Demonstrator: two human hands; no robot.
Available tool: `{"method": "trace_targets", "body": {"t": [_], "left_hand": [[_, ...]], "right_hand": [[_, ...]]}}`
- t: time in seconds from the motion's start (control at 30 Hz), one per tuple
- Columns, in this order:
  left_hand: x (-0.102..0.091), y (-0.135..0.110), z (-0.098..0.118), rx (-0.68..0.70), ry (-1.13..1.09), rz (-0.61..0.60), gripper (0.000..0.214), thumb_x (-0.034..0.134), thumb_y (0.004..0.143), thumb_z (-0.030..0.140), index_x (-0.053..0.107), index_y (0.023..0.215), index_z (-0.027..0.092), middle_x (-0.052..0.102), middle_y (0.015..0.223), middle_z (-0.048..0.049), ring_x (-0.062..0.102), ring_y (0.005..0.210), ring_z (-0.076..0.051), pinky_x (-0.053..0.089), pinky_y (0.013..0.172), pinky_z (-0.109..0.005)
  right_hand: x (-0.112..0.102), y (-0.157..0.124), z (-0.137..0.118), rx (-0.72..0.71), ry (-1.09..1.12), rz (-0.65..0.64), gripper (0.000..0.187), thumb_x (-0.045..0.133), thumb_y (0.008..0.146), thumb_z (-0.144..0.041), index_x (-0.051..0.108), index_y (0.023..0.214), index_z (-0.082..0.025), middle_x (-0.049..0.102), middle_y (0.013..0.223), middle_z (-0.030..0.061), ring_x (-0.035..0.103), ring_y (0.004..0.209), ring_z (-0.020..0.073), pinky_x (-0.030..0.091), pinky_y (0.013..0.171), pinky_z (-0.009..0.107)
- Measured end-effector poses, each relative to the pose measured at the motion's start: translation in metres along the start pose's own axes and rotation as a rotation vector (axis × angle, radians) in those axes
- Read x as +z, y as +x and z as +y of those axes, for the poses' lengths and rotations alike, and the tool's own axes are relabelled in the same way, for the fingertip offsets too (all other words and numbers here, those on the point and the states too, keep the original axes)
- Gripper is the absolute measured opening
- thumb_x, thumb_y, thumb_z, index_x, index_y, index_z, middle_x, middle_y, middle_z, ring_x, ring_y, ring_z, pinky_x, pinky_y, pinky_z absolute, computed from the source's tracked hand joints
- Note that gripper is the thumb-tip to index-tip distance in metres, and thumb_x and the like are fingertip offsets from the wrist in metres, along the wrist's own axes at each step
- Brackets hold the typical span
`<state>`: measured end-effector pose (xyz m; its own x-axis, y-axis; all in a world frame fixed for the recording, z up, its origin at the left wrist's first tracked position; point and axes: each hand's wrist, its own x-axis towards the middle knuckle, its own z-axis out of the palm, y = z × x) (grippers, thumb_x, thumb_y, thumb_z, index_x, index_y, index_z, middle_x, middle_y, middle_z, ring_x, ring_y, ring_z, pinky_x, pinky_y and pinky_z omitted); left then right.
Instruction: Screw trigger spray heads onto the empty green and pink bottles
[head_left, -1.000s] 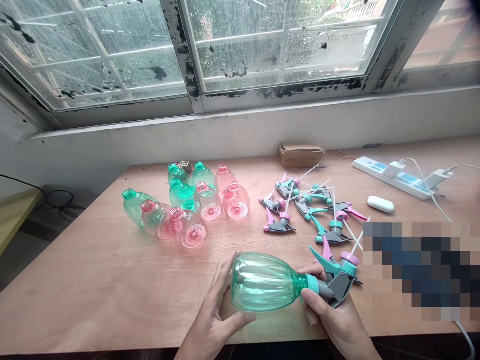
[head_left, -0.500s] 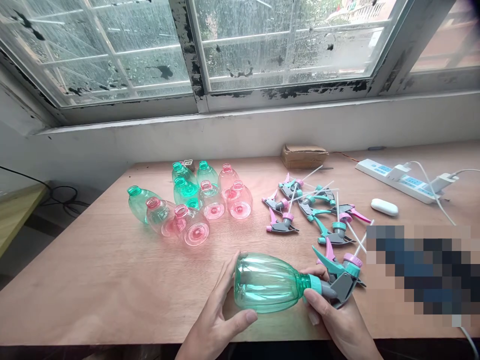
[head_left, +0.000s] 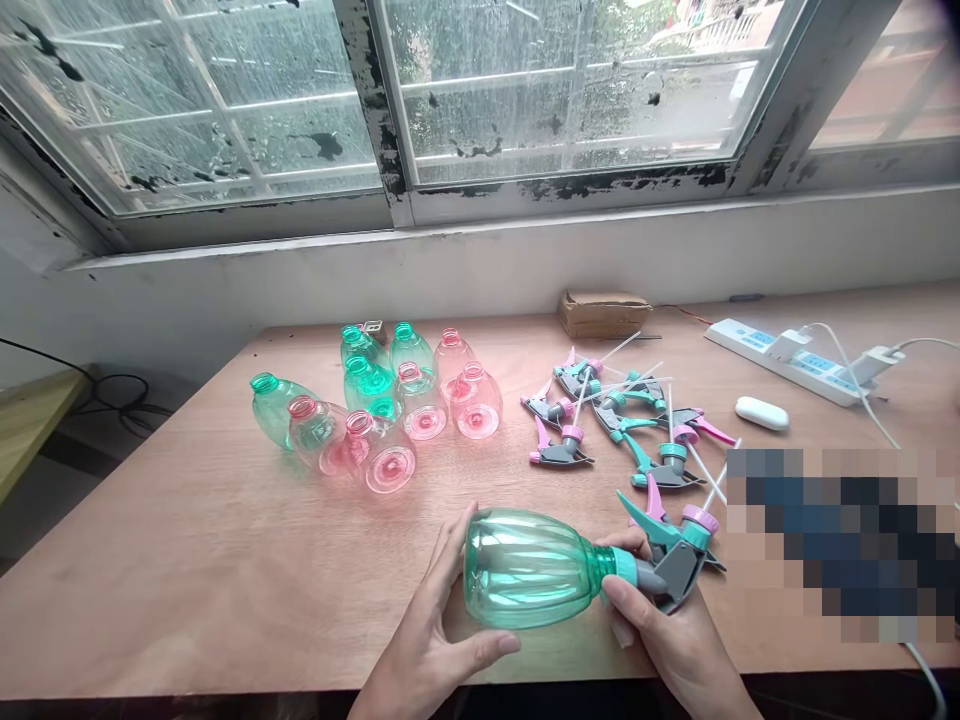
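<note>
A makeshift workroom, it seems, though little of it shows: a wooden table below a peeling window frame holds grouped bottles, loose spray heads and a power strip.

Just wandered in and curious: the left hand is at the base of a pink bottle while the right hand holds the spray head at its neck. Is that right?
Not quite: in the head view the bottle is green, not pink. The left hand is at its base, and the right hand holds the spray head.
</note>
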<state>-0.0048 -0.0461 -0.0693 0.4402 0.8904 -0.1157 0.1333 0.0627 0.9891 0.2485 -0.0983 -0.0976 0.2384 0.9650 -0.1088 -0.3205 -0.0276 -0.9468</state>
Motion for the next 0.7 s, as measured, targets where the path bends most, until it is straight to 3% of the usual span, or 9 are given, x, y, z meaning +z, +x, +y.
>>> {"method": "trace_targets", "body": {"t": [0.17, 0.27, 0.37, 0.47, 0.7], "left_hand": [[0.0023, 0.0013, 0.003, -0.009, 0.026, 0.001, 0.098, 0.079, 0.092, 0.037, 0.016, 0.166, 0.046, 0.017, 0.179, 0.0016, 0.018, 0.164, -0.029, 0.017, 0.134, -0.049], [0.0017, 0.0003, 0.0019, -0.023, -0.008, 0.001, 0.105, 0.083, 0.088, 0.039, 0.015, 0.167, 0.043, 0.02, 0.179, -0.0004, 0.017, 0.164, -0.03, 0.013, 0.134, -0.048], [0.0008, 0.0011, 0.001, -0.021, -0.091, -0.013, 0.103, 0.083, 0.086, 0.045, 0.02, 0.168, 0.038, 0.027, 0.177, -0.004, 0.021, 0.163, -0.034, 0.017, 0.133, -0.05], [0.0012, 0.0044, 0.0031, -0.016, -0.062, 0.008, 0.1, 0.085, 0.084, 0.043, 0.028, 0.166, 0.039, 0.028, 0.177, -0.0018, 0.02, 0.163, -0.034, 0.018, 0.133, -0.049], [0.002, 0.0049, 0.0019, -0.031, 0.008, 0.04, 0.103, 0.087, 0.083, 0.041, 0.026, 0.165, 0.044, 0.027, 0.177, 0.0004, 0.017, 0.164, -0.034, 0.015, 0.134, -0.049]], "right_hand": [[0.0023, -0.0001, -0.0037, 0.009, -0.008, -0.007, 0.044, 0.087, 0.085, -0.052, 0.069, 0.109, -0.02, 0.062, 0.06, -0.0035, 0.05, 0.048, 0.0143, 0.037, 0.051, 0.028], [0.0024, -0.0007, -0.0048, 0.017, -0.021, -0.006, 0.045, 0.088, 0.084, -0.053, 0.069, 0.109, -0.021, 0.063, 0.061, -0.0027, 0.051, 0.048, 0.015, 0.038, 0.051, 0.028], [0.0014, -0.001, -0.0044, 0.014, -0.037, -0.017, 0.046, 0.087, 0.085, -0.054, 0.068, 0.11, -0.021, 0.061, 0.058, -0.0042, 0.051, 0.048, 0.0151, 0.038, 0.052, 0.028], [0.0008, -0.0009, -0.004, 0.023, -0.031, -0.023, 0.046, 0.087, 0.085, -0.054, 0.066, 0.111, -0.021, 0.058, 0.057, -0.0052, 0.05, 0.048, 0.015, 0.039, 0.051, 0.027], [0.0015, -0.0007, -0.0039, 0.03, -0.007, -0.009, 0.045, 0.088, 0.084, -0.054, 0.068, 0.108, -0.021, 0.057, 0.056, -0.0053, 0.051, 0.048, 0.0141, 0.041, 0.051, 0.026]]}}
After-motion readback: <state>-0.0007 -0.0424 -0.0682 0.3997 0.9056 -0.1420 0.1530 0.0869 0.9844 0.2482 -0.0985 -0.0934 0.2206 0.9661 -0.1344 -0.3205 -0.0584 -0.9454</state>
